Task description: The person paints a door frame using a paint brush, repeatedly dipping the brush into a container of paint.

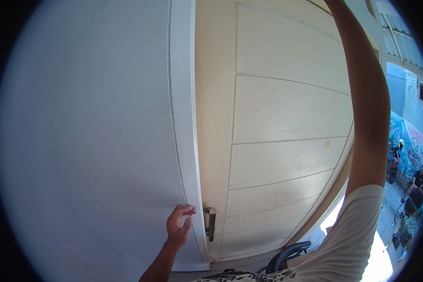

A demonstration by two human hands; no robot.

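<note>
My left hand [178, 224] is raised beside the white door frame [187, 122], near the door handle [211, 224]. Its fingers curve toward the frame, with the thumb apart from them and nothing visible between. The handle, a dark lever on a metal plate, sits low on the left side of a cream panelled door [286, 108]. My right arm [369, 103] reaches straight up in front of the door's right side. The right hand lies beyond the top edge of the picture, so what it touches is hidden.
A plain pale wall [94, 131] fills the left. Below the door is a black curved object [286, 256], perhaps a chair's armrest. Outside at the right are a motorcycle [394, 162], a seated person [418, 178] and a painted wall [411, 141].
</note>
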